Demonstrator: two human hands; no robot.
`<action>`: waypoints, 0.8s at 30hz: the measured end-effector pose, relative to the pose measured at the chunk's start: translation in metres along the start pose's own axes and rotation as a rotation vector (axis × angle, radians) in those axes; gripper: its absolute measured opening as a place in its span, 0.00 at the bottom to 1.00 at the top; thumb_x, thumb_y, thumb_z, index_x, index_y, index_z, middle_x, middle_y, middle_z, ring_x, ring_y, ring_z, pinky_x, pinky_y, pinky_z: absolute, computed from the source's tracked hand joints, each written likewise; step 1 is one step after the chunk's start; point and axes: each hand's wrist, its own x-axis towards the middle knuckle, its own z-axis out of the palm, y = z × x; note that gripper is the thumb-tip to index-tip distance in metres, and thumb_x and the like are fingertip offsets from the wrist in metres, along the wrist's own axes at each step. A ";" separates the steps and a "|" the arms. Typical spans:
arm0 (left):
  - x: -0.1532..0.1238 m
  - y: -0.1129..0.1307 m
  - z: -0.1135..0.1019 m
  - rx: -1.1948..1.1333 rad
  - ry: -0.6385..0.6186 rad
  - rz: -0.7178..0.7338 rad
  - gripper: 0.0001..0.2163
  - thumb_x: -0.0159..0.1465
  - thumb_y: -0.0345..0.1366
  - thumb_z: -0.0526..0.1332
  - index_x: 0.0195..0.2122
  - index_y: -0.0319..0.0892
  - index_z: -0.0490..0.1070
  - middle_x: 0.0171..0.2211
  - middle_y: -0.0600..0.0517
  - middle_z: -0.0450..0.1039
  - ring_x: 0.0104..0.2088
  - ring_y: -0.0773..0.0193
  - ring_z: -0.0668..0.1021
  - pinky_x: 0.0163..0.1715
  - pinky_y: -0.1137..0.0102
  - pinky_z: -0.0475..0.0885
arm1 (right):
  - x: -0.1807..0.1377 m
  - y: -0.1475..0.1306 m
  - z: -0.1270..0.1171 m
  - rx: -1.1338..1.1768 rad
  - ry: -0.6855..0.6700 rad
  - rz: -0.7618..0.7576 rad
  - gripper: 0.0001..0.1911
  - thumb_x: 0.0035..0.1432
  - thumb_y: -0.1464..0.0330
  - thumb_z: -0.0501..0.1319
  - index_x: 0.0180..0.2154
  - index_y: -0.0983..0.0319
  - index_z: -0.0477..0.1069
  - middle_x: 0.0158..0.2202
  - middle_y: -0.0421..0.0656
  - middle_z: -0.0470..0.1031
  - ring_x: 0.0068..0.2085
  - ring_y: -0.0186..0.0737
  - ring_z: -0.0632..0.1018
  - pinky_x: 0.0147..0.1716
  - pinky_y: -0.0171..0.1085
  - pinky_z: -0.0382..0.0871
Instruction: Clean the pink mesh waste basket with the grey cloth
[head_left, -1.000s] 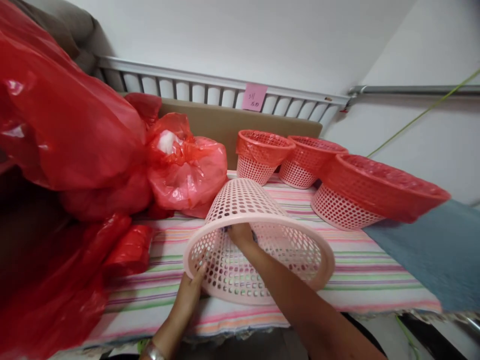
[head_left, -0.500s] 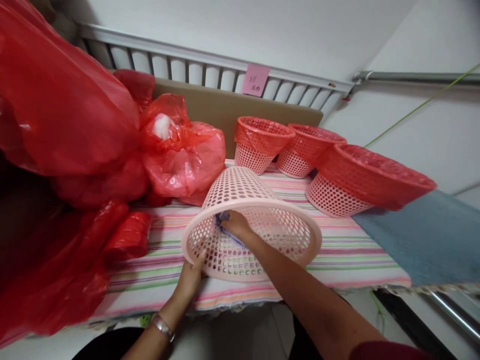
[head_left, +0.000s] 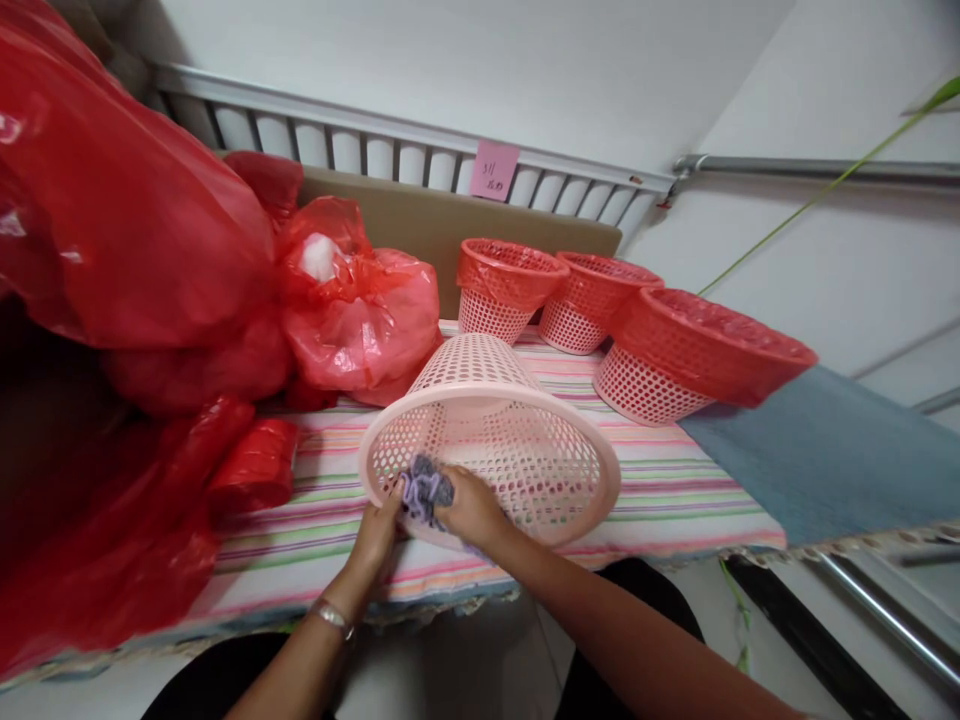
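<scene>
Perforated pink plastic basket (head_left: 491, 440), one, lies on its side, mouth foremost, left hand (head_left: 377, 530) gripping its left rim, right hand (head_left: 472, 510) clutching bunched grey-purple cloth (head_left: 426, 488) alongside.

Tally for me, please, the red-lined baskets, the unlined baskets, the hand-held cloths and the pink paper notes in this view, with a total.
Red-lined baskets: 3
Unlined pink basket: 1
Grey-and-purple cloth: 1
Pink paper note: 1
Total: 6
</scene>
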 end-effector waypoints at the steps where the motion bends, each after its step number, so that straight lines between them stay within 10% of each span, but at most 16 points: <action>1: 0.000 0.001 0.001 -0.003 -0.013 -0.013 0.24 0.57 0.47 0.64 0.51 0.40 0.70 0.46 0.41 0.79 0.44 0.50 0.80 0.44 0.56 0.74 | 0.011 0.002 0.002 -0.002 0.058 0.060 0.21 0.46 0.70 0.62 0.45 0.58 0.71 0.42 0.43 0.76 0.42 0.43 0.74 0.42 0.36 0.64; 12: -0.008 0.005 0.006 -0.042 -0.125 -0.021 0.23 0.59 0.43 0.63 0.55 0.42 0.68 0.55 0.43 0.71 0.56 0.49 0.71 0.55 0.57 0.66 | 0.137 0.052 0.000 -0.284 0.206 0.164 0.22 0.56 0.73 0.53 0.53 0.66 0.65 0.52 0.53 0.69 0.53 0.48 0.68 0.53 0.42 0.58; 24: 0.013 0.027 -0.009 0.019 0.051 -0.024 0.29 0.49 0.42 0.70 0.53 0.40 0.69 0.48 0.41 0.77 0.47 0.45 0.78 0.48 0.51 0.71 | 0.139 0.048 -0.011 -0.232 0.094 0.193 0.26 0.53 0.70 0.58 0.55 0.60 0.64 0.53 0.48 0.71 0.51 0.47 0.72 0.46 0.38 0.64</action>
